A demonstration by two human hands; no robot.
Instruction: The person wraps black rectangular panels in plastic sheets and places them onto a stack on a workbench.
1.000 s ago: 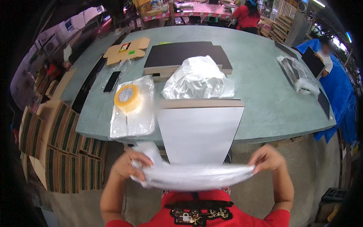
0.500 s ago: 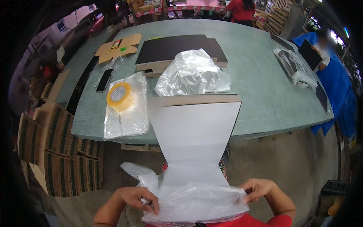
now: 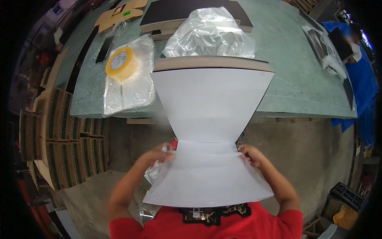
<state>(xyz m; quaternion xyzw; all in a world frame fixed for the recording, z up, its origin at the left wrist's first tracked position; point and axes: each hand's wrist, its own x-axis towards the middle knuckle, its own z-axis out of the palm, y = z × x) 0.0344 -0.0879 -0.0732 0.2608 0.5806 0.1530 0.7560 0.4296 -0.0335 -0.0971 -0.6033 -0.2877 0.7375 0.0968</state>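
A large hardcover book or album lies open in front of me, its white inner face [image 3: 215, 99] up and its thick brown page edge [image 3: 211, 63] at the table's side. The near white flap [image 3: 209, 181] reaches toward my chest with clear plastic film over it. At the flap's left edge my left hand [image 3: 160, 154] grips bunched plastic film [image 3: 153, 173]. Opposite it, my right hand [image 3: 250, 154] pinches the film at the flap's right edge. Whatever lies under the fingertips is partly hidden.
On the green table [image 3: 294, 89] are crumpled plastic [image 3: 211, 34], dark-covered books [image 3: 167, 14], a tape roll [image 3: 119, 63] on flat plastic bags [image 3: 131, 91], and a black phone-like slab [image 3: 104, 49]. Flattened cartons [image 3: 63, 123] stand left. A person [image 3: 354, 47] is at the far right.
Both hands have moved away from my body along the flap, drawing the plastic film over it toward the fold. My view has tilted down toward my chest.
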